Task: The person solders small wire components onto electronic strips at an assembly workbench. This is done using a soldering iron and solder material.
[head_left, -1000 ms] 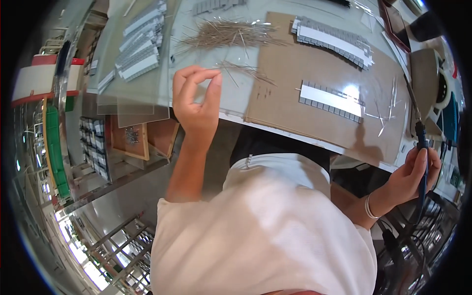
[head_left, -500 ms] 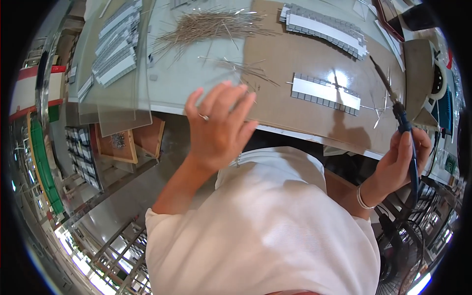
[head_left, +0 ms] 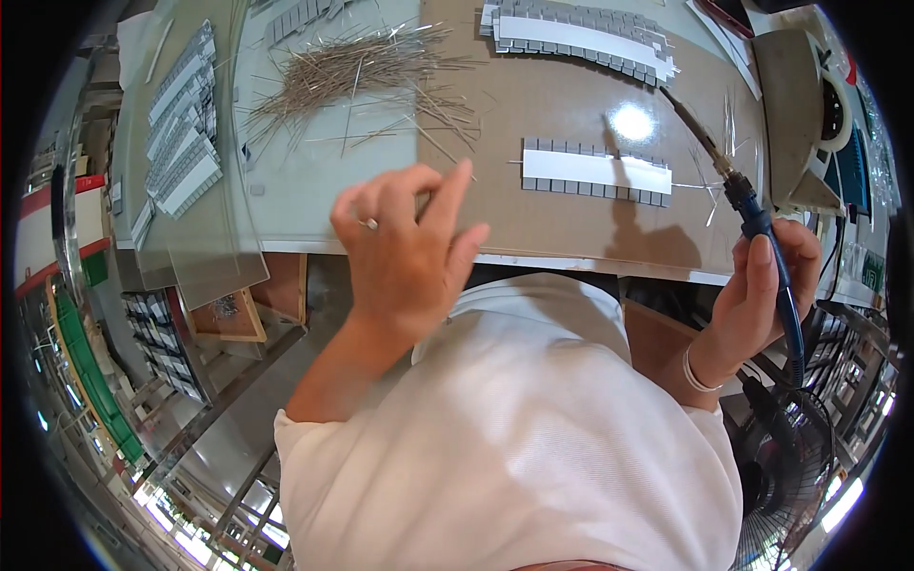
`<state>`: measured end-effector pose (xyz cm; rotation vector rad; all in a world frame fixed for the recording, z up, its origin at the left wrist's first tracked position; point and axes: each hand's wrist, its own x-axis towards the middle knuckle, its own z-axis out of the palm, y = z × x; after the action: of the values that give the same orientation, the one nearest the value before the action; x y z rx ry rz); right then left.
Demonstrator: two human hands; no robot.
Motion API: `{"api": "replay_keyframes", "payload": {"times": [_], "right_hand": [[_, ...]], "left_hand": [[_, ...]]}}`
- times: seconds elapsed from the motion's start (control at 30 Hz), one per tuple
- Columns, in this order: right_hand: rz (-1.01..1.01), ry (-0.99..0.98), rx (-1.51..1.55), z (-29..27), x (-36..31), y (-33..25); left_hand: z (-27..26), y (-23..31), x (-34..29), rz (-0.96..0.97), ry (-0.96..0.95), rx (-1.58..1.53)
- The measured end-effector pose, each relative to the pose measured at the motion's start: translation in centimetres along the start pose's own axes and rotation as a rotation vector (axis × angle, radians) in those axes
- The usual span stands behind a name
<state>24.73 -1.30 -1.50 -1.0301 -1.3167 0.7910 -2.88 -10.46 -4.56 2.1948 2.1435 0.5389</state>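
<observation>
My right hand [head_left: 762, 285] grips the dark blue handle of a soldering iron [head_left: 757, 217], its metal tip pointing up and to the left above the board. My left hand [head_left: 405, 243] hovers over the table's front edge, thumb and index finger apart and the other fingers loosely bent; nothing shows between them. Beyond it lies a big heap of thin metal wires [head_left: 333, 81], with some loose wires [head_left: 443, 119] on its right side. A white strip with grey segmented edges [head_left: 595, 171] lies on the brown board between my hands, thin wires sticking out at its ends.
A stack of similar strips [head_left: 581, 43] lies at the back of the brown board [head_left: 533, 100]. More strips [head_left: 190, 143] lie at the left, near a glass sheet [head_left: 209, 257] overhanging the edge. A beige device with a dial [head_left: 804, 124] stands at the right; a fan [head_left: 785, 476] is below.
The table has shifted leftward in view. My left hand has drawn back from the wires toward the table's edge, its index finger now stretched out. The soldering iron stays in my right hand.
</observation>
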Motion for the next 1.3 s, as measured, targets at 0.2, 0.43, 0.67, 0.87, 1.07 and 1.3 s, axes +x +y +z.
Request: {"api": "replay_keyframes", "payload": {"times": [0.2,0.43,0.67,0.87,1.07,1.3], "right_hand": [[0.004,-0.036,-0.116,0.0,-0.1,-0.5],[-0.004,-0.049,-0.182,0.0,-1.7,0.4],[0.016,-0.065,-0.160,-0.2,-1.1,1.1],[0.010,-0.041,-0.157,-0.2,-0.5,1.5],[-0.017,-0.082,-0.164,0.3,-0.6,1.8],[0.013,-0.077,-0.143,-0.2,-0.8,2.1]], "left_hand": [[-1.6,-0.9,0.6,-0.001,0.119,0.014],[0.6,-3.0,3.1,0.233,0.116,0.050],[-0.8,-4.0,3.5,0.176,0.213,0.088],[-0.6,-3.1,0.8,0.235,0.163,0.035],[-0.5,-2.1,-0.6,0.185,0.106,0.025],[-0.1,-2.2,-0.9,0.172,0.104,0.034]]}}
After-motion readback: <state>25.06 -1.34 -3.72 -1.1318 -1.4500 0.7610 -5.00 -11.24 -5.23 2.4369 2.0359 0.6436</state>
